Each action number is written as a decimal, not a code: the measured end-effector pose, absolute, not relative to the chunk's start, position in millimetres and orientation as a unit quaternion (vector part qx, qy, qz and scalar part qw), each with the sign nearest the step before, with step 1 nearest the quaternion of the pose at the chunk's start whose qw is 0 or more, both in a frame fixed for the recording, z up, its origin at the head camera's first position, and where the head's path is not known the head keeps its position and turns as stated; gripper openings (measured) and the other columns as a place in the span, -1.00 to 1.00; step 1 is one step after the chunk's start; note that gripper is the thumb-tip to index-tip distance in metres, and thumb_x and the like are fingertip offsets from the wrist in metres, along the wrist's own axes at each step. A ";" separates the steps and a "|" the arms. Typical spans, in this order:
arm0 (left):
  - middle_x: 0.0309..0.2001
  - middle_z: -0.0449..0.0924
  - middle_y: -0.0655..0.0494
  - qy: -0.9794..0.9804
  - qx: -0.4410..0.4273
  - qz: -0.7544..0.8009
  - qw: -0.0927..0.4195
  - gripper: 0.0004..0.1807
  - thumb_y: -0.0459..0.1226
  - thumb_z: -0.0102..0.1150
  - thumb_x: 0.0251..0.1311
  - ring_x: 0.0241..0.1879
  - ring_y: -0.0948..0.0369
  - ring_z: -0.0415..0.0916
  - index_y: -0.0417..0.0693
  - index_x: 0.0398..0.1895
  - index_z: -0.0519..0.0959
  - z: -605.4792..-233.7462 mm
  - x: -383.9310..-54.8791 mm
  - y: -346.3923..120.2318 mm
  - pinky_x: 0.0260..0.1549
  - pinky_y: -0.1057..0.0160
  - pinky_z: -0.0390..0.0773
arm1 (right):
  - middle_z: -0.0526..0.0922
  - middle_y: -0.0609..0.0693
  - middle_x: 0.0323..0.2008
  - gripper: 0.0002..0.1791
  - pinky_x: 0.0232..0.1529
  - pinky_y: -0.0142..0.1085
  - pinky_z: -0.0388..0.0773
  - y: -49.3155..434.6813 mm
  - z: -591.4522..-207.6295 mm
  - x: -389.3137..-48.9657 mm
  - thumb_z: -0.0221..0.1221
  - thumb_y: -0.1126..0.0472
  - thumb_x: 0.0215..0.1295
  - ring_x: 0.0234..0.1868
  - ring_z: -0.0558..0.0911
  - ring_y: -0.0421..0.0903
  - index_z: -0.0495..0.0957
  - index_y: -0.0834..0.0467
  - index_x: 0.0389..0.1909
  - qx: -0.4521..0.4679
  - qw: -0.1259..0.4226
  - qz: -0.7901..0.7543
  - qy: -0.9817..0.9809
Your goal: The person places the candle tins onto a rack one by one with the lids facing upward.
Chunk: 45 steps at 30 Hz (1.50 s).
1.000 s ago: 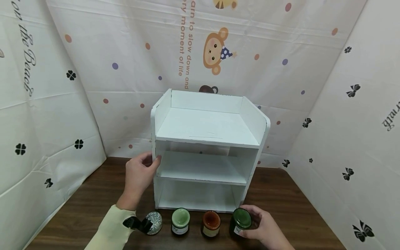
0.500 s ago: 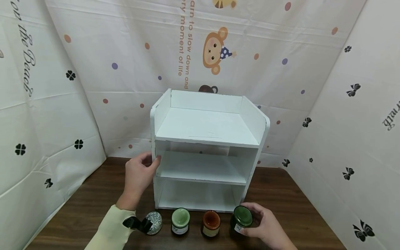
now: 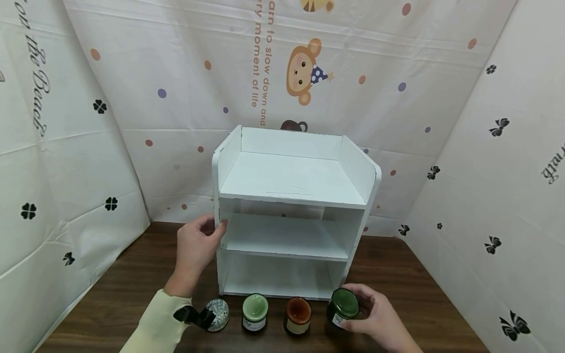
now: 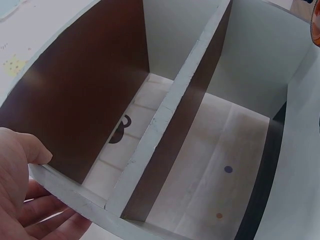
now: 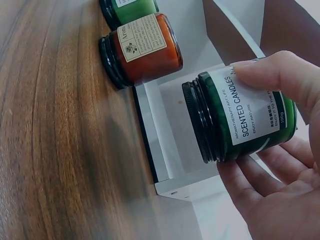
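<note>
My left hand (image 3: 198, 245) grips the left side panel of a white wooden shelf (image 3: 293, 179), thumb on the inner face and fingers outside. My right hand (image 3: 375, 316) holds a dark green scented candle jar (image 3: 345, 303), thumb on its white label and fingers behind. In the right wrist view the jar (image 5: 250, 112) is raised off the table, its black lid (image 5: 201, 122) facing down. To its left stand an amber jar (image 3: 298, 314) and a light green jar (image 3: 255, 311). A patterned round tin (image 3: 218, 315) is beside the left wrist's black strap.
The shelf has a top tray and two compartments below, on a dark wooden table (image 3: 406, 284). The jars are lined up close before its lower front edge. Printed white cloth (image 3: 176, 98) hangs behind and at both sides.
My right hand has raised the dark green candle jar slightly and moved it a little right and toward the shelf. My left hand stays on the panel.
</note>
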<state>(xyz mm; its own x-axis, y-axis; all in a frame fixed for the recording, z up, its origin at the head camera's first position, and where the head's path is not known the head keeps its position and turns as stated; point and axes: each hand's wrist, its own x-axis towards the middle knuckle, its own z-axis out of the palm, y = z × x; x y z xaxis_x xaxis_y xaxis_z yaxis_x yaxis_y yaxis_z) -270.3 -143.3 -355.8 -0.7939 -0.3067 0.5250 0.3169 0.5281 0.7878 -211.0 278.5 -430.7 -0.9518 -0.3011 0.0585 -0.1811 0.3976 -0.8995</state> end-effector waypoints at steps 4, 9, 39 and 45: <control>-0.17 0.80 -0.16 -0.814 -0.004 -0.484 0.323 -0.65 -0.14 0.35 0.29 -0.20 0.00 0.76 -0.20 0.00 0.74 -355.7 -270.1 -143.3 -0.19 -0.04 0.73 | 0.65 0.19 0.15 -0.25 0.06 -0.43 0.56 275.8 -427.7 -208.7 0.54 0.24 0.00 0.05 0.68 -0.21 0.49 0.23 0.26 -0.143 0.052 -0.527 0.836; -0.16 0.80 -0.16 -0.814 -0.002 -0.484 0.321 -0.65 -0.14 0.34 0.29 -0.19 -0.01 0.76 -0.19 0.00 0.74 -355.6 -269.9 -143.3 -0.18 -0.06 0.73 | 0.65 0.17 0.14 -0.26 0.06 -0.42 0.56 272.7 -424.9 -207.0 0.54 0.23 0.00 0.05 0.68 -0.21 0.49 0.21 0.25 -0.143 0.048 -0.523 0.839; -0.17 0.80 -0.16 -0.817 0.001 -0.480 0.319 -0.66 -0.13 0.34 0.29 -0.19 -0.01 0.75 -0.18 0.00 0.74 -355.7 -269.7 -143.4 -0.18 -0.07 0.73 | 0.66 0.15 0.00 -0.29 0.00 -0.38 0.64 261.3 -426.2 -203.7 0.54 0.34 -0.08 -0.06 0.70 -0.18 0.50 0.27 0.16 -0.126 0.001 -0.556 0.822; -0.15 0.80 -0.16 -0.817 0.000 -0.481 0.316 -0.66 -0.13 0.34 0.30 -0.18 -0.01 0.75 -0.18 0.00 0.74 -355.8 -269.5 -143.3 -0.16 -0.08 0.73 | 0.65 0.16 -0.01 -0.30 -0.04 -0.38 0.66 259.5 -427.2 -203.3 0.54 0.35 -0.07 -0.08 0.69 -0.20 0.49 0.31 0.15 -0.129 -0.001 -0.565 0.815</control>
<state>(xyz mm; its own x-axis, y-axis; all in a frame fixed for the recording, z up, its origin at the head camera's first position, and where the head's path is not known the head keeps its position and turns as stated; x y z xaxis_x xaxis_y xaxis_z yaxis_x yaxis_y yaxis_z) -269.5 -143.3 -355.8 -0.7998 -0.3051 0.5170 0.3040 0.5367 0.7871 -203.3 259.5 -427.2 -0.9668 -0.2086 0.1475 -0.2112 0.3277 -0.9209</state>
